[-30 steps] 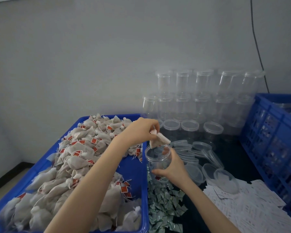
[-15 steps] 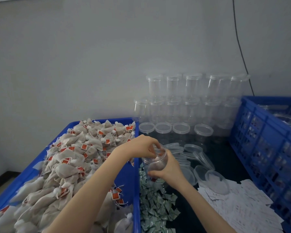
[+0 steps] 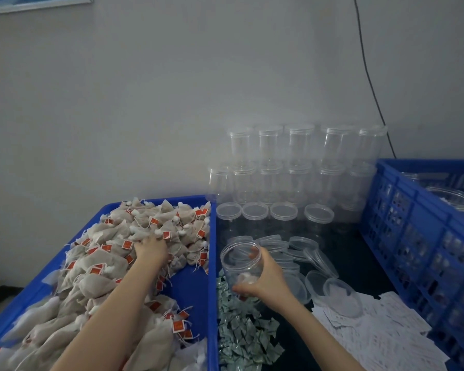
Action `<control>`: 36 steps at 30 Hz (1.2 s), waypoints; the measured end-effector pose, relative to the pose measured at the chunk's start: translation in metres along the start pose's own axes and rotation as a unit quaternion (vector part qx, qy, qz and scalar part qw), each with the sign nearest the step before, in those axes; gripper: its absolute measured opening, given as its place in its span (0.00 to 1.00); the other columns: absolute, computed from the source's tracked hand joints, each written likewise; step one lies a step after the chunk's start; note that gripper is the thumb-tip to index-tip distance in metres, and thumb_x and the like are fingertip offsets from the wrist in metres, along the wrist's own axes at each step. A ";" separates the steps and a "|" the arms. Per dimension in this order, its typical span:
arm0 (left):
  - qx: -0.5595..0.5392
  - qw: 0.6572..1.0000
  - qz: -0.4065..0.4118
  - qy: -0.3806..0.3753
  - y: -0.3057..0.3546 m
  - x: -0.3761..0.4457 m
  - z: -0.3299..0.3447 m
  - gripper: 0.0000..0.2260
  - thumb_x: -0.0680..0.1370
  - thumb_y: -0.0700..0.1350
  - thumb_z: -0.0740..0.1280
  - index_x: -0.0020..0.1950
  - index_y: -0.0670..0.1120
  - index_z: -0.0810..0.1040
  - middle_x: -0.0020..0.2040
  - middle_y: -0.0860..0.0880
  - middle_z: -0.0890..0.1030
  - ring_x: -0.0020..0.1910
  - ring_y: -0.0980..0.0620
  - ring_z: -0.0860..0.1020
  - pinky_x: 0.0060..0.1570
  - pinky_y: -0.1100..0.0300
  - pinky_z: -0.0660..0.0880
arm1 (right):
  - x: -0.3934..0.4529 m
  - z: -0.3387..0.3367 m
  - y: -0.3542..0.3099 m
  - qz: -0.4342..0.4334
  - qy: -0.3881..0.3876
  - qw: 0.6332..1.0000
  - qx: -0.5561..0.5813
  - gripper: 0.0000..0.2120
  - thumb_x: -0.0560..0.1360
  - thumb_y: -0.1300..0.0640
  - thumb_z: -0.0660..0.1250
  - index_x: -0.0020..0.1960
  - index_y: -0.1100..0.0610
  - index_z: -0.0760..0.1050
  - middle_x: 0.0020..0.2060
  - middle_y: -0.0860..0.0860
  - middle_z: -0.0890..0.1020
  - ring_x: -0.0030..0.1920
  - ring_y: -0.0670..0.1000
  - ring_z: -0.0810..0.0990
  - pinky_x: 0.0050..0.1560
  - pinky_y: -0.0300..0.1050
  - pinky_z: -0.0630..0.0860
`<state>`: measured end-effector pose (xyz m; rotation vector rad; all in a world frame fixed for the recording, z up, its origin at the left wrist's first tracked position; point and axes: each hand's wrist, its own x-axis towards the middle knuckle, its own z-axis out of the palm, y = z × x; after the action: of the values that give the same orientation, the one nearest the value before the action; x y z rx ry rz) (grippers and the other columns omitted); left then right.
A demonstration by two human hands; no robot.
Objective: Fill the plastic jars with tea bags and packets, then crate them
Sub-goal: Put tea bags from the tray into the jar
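1. Fingers of the left hand [image 3: 151, 249] are sunk into the heap of tea bags [image 3: 123, 253] in the blue tray [image 3: 190, 287]; they are mostly hidden among the bags, so I cannot tell whether they have closed on one.
2. Fingers of the right hand [image 3: 265, 279] curl round the lower wall of a clear plastic jar [image 3: 241, 263], holding it tilted, mouth toward the tray, above the green packets [image 3: 241, 336] on the bench; something pale lies at its bottom.
3. Tea bags look soft, light and floppy, with strings and red tags that could snag neighbours; pinching one by its cloth body seems the likely way to lift it alone.
4. Judged by its look, the jar is thin, smooth and light, probably slippery, and best held round the body, as here.
5. Empty lidded jars [image 3: 295, 167] are stacked by the wall, loose lids [image 3: 306, 253] lie near, and the blue crate [image 3: 413, 223] stands to the right.
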<state>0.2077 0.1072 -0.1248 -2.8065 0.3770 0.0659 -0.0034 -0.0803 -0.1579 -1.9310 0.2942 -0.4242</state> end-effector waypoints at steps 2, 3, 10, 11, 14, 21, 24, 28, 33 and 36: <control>0.031 0.999 -0.002 0.028 -0.001 0.000 0.006 0.19 0.80 0.46 0.62 0.71 0.47 0.69 0.72 0.44 0.65 0.70 0.45 0.67 0.67 0.50 0.66 | 0.001 0.000 0.001 -0.002 0.001 1.000 -0.012 0.39 0.56 0.52 0.82 0.60 0.38 0.65 0.57 0.39 0.75 0.51 0.31 0.75 0.38 0.25 0.73; 0.044 0.997 -0.002 0.059 -0.001 0.000 0.007 0.17 0.80 0.46 0.62 0.69 0.47 0.71 0.69 0.45 0.69 0.67 0.47 0.70 0.65 0.53 0.68 | 0.001 0.000 0.001 -0.003 0.003 1.000 -0.018 0.39 0.56 0.52 0.82 0.60 0.38 0.65 0.57 0.40 0.75 0.53 0.33 0.75 0.40 0.25 0.74; 0.079 0.994 0.012 0.076 0.008 0.001 0.006 0.13 0.79 0.43 0.64 0.64 0.48 0.75 0.62 0.49 0.77 0.62 0.50 0.73 0.62 0.57 0.68 | 0.001 -0.001 0.002 -0.006 -0.005 1.000 -0.010 0.35 0.57 0.54 0.82 0.53 0.34 0.66 0.54 0.35 0.74 0.50 0.24 0.72 0.36 0.23 0.72; 0.079 0.994 0.011 0.073 0.009 0.002 0.006 0.13 0.79 0.43 0.63 0.64 0.48 0.75 0.62 0.49 0.77 0.62 0.50 0.73 0.62 0.57 0.68 | 0.001 -0.001 0.002 -0.006 -0.006 1.000 -0.012 0.35 0.57 0.54 0.82 0.53 0.34 0.65 0.54 0.35 0.74 0.50 0.24 0.72 0.37 0.22 0.72; 0.065 0.995 0.010 0.075 0.012 0.005 0.007 0.13 0.79 0.41 0.63 0.63 0.48 0.75 0.61 0.50 0.77 0.61 0.50 0.74 0.60 0.57 0.68 | 0.001 -0.003 0.002 -0.004 -0.005 1.000 -0.003 0.35 0.58 0.55 0.82 0.54 0.35 0.66 0.56 0.38 0.74 0.49 0.26 0.74 0.34 0.25 0.74; -0.117 0.990 0.018 0.079 0.013 0.006 0.003 0.12 0.80 0.41 0.62 0.63 0.45 0.73 0.60 0.45 0.75 0.57 0.47 0.76 0.50 0.57 0.73 | 0.002 -0.002 0.005 -0.008 -0.001 1.000 0.001 0.41 0.58 0.56 0.83 0.65 0.43 0.67 0.60 0.44 0.75 0.55 0.39 0.76 0.36 0.27 0.75; -0.202 0.977 0.018 0.059 0.013 0.004 -0.004 0.10 0.80 0.39 0.61 0.61 0.44 0.73 0.54 0.45 0.76 0.51 0.48 0.77 0.45 0.58 0.73 | 0.001 -0.001 0.005 -0.004 -0.001 1.000 0.002 0.41 0.58 0.56 0.83 0.64 0.43 0.66 0.60 0.43 0.74 0.54 0.37 0.75 0.36 0.26 0.74; -0.287 0.954 0.042 0.072 0.014 0.000 -0.016 0.11 0.77 0.34 0.61 0.58 0.42 0.73 0.48 0.47 0.76 0.49 0.48 0.76 0.44 0.59 0.72 | 0.002 0.002 0.006 0.005 -0.005 1.000 -0.002 0.45 0.57 0.54 0.83 0.69 0.45 0.65 0.62 0.43 0.73 0.58 0.42 0.74 0.39 0.27 0.74; -0.417 0.898 0.103 0.096 0.016 -0.010 -0.039 0.09 0.77 0.32 0.60 0.54 0.40 0.76 0.42 0.50 0.80 0.37 0.54 0.79 0.39 0.63 0.77 | 0.004 0.006 0.011 0.013 -0.009 1.000 0.005 0.45 0.56 0.53 0.84 0.68 0.46 0.66 0.62 0.45 0.74 0.60 0.47 0.75 0.40 0.30 0.77; -0.456 0.869 0.154 0.114 0.019 -0.026 -0.060 0.09 0.78 0.34 0.62 0.52 0.44 0.79 0.40 0.53 0.79 0.31 0.62 0.77 0.30 0.71 0.72 | 0.005 0.008 0.012 0.016 -0.006 1.000 -0.009 0.47 0.56 0.50 0.83 0.70 0.48 0.66 0.62 0.44 0.74 0.63 0.47 0.74 0.57 0.41 0.75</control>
<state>0.1783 0.0780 -0.0713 -3.6549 1.0987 -0.0316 0.0041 -0.0801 -0.1714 -1.9431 0.3216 -0.3898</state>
